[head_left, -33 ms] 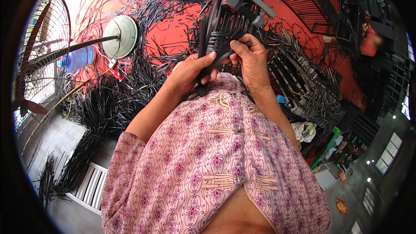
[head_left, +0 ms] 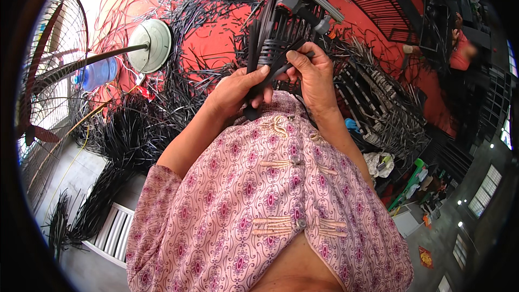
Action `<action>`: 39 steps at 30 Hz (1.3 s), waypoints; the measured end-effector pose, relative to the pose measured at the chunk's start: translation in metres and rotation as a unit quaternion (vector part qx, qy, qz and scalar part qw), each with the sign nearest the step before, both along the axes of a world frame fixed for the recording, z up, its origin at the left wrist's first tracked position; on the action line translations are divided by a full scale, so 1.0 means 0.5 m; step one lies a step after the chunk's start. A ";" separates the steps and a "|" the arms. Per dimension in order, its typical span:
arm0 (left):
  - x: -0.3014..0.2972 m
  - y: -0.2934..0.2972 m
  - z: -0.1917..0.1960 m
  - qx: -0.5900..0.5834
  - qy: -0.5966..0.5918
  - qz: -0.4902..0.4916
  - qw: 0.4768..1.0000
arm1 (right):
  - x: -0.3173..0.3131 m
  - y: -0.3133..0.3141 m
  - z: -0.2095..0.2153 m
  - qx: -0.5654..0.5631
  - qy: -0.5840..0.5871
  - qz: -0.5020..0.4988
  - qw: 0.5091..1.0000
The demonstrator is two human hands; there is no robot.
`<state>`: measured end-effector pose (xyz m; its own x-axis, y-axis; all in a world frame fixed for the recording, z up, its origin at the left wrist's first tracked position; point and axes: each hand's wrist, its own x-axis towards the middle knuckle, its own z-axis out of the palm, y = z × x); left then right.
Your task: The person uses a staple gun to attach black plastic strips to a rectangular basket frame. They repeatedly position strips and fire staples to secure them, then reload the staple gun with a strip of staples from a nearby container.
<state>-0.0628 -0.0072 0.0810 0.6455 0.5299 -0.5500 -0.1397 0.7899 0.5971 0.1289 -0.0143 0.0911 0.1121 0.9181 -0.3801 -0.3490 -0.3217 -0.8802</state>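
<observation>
My left hand is closed, thumb on top, around flat black strips in front of my shirt. My right hand pinches the other end of a strip between thumb and bent fingers. Just beyond my hands lies a dark slatted frame with strips wound across it; part of it is hidden by my hands. On its far end rests a grey staple or nail gun with a red patch and a black handle, touched by neither hand.
Heaps of loose black strips cover the red floor at left. At right stand a bundle of slatted pieces and a black rack. A fan with a round base and a blue water bottle are at left. Another person sits far right.
</observation>
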 end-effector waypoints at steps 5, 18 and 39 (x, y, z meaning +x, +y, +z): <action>-0.021 0.010 -0.004 -0.001 -0.043 -0.062 0.997 | -0.003 0.002 0.016 0.002 -0.006 0.029 1.000; 0.001 0.008 -0.043 -0.062 -0.021 0.095 0.993 | -0.010 0.003 0.030 0.007 0.038 0.014 0.999; 0.002 -0.010 -0.062 -0.016 0.001 0.158 0.987 | -0.013 -0.012 0.005 -0.015 -0.046 0.021 0.999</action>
<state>-0.0617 -0.0122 0.0499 0.4488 0.6869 -0.5716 -0.3811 0.7257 0.5728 0.1226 -0.0205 0.0934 0.1093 0.9109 -0.3978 -0.2524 -0.3616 -0.8975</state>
